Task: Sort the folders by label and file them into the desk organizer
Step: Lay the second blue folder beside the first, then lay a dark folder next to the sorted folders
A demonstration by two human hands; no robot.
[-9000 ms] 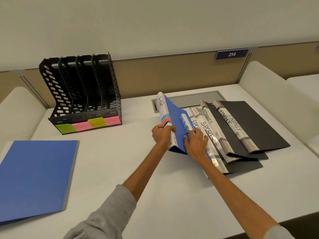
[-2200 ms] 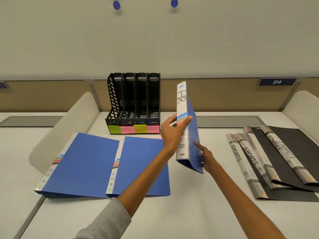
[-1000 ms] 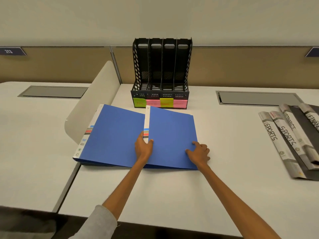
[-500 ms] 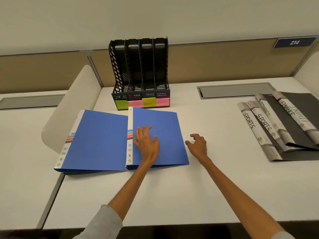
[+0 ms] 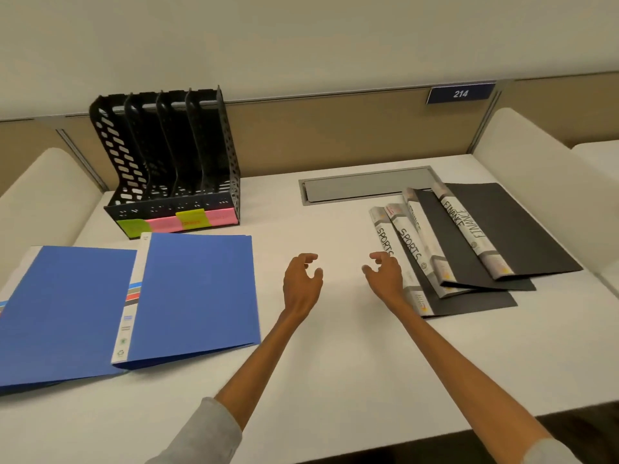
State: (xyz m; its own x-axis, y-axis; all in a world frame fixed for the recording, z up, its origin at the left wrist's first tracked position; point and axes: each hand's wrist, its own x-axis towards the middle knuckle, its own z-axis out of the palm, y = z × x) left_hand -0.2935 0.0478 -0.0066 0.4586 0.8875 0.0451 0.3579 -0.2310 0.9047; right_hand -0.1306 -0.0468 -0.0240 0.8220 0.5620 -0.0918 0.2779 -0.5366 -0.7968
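Left hand (image 5: 303, 283): fingers loosely curled, holding nothing, over bare desk (image 5: 335, 363).
Right hand (image 5: 383, 277): same loose curl, empty. It overlaps the nearest spine of the black folders (image 5: 502, 229); contact cannot be told.
Between the hands: a strip of open desk top.
Right of the right hand: black folders fanned flat, spines reading SPORTS and FINANCE.
Left of the left hand, apart from it: two blue folders (image 5: 197, 293), flat, overlapped.
Beyond those: desk organizer (image 5: 167, 162), upright, sticky labels (image 5: 191, 221) along its front.
Beyond both hands: grey cable hatch (image 5: 365, 187).
Near desk edge: under the forearms.
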